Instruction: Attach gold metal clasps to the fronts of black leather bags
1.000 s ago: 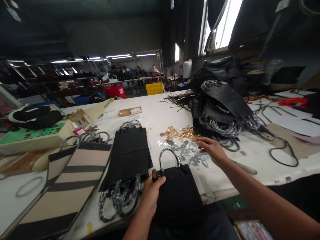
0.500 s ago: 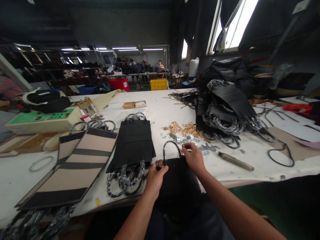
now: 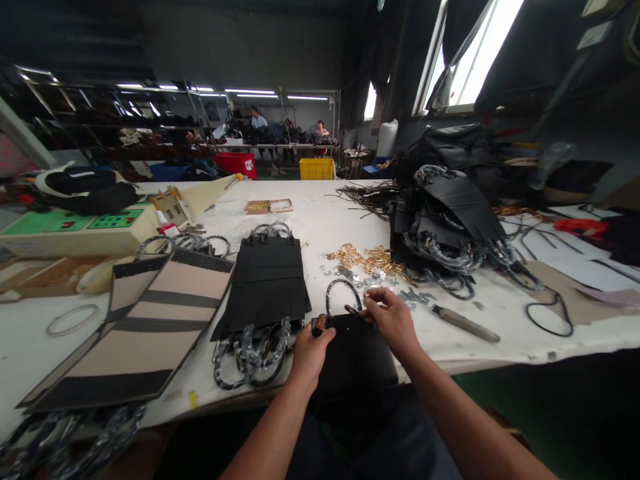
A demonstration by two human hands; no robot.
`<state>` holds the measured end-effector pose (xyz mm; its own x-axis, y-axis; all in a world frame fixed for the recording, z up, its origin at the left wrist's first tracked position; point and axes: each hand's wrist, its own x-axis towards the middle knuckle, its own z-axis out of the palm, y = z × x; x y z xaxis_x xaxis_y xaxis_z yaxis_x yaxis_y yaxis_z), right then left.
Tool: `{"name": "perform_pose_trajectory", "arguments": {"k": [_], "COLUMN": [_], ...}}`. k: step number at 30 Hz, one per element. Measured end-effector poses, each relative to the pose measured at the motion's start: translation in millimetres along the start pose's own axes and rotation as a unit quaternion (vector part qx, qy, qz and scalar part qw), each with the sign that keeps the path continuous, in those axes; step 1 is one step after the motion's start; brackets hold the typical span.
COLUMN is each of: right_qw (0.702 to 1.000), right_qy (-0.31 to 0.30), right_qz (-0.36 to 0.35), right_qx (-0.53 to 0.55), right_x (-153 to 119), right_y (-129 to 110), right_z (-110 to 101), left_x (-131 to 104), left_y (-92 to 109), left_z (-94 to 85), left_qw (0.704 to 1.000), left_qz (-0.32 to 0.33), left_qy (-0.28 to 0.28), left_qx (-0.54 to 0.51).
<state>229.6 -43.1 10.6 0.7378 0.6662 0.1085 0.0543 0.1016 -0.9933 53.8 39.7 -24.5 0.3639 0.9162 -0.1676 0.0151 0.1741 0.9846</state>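
At the table's front edge lies a black bag panel [image 3: 355,353] with a looped handle [image 3: 343,285] in clear wrap. My left hand [image 3: 311,347] is closed on its left top corner, thumb on top. A small brown-and-black piece [image 3: 319,325] shows at those fingertips; its kind is unclear. Near the handle's right end [image 3: 353,309], my right hand [image 3: 393,320] pinches something tiny, too small to name. Beyond it lie gold metal fittings [image 3: 383,260] and flat silver metal pieces [image 3: 357,277].
Stacked black panels with wrapped handles [image 3: 270,280] lie left, beside beige-lined panels [image 3: 150,320]. On the right are a heap of black bag parts [image 3: 450,207] and a grey-handled tool [image 3: 465,323]. A green-topped machine [image 3: 75,223] stands far left. Two people sit far back.
My right fingers have shifted slightly at the handle's right end, which now tilts away from the panel's top edge. The left hand keeps its hold. The view has turned slightly.
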Motion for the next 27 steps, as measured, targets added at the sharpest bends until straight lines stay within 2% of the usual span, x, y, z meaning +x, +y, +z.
{"name": "perform_pose_trajectory", "arguments": {"k": [2,5,8,10,12,15,17,19,21,23,27], "right_qw": [0.998,0.988,0.983,0.982,0.976,0.951,0.935,0.94,0.956,0.965,0.972], "right_qy": [-0.005,-0.007,-0.069,-0.115,-0.171,-0.272,-0.308,-0.278,-0.204,-0.14,-0.089], "right_qz": [-0.033,-0.075,-0.077,-0.052,-0.017,0.053,0.086,0.079,0.051,0.035,0.02], "right_qx": [-0.059,-0.131,-0.152,-0.143,-0.135,-0.135,-0.153,-0.181,-0.205,-0.22,-0.219], "right_x": [1.1,-0.1,-8.6,-14.6,-16.4,-10.2,-5.1,-3.6,-6.6,-12.1,-21.5], "right_y": [1.0,5.3,6.8,1.7,-8.6,-24.6,-27.3,-20.6,-6.7,9.0,27.6], "right_z": [0.0,12.2,27.2,26.6,12.6,-25.4,-50.3,-66.3,-71.2,-67.5,-54.1], "left_x": [-0.4,-2.0,-4.5,-6.2,-7.3,-6.9,-5.4,-3.3,-1.5,-0.7,-2.6], "left_y": [-0.1,1.2,3.6,4.8,4.9,3.1,1.2,-0.5,-1.4,-1.7,-1.0], "left_z": [0.5,0.8,1.1,1.6,2.1,2.5,2.2,1.6,0.9,0.3,-1.3], "left_qw": [1.0,1.0,1.0,1.0,1.0,1.0,1.0,1.0,1.0,1.0,1.0], "left_qz": [-0.002,-0.001,0.006,0.009,0.008,0.001,0.002,0.008,0.009,0.006,0.008], "left_qy": [-0.005,-0.001,0.006,0.006,0.001,-0.007,-0.005,-0.004,-0.011,-0.015,-0.02], "left_qx": [-0.001,0.011,0.019,0.02,0.017,0.006,0.009,0.014,0.011,0.008,0.001]}}
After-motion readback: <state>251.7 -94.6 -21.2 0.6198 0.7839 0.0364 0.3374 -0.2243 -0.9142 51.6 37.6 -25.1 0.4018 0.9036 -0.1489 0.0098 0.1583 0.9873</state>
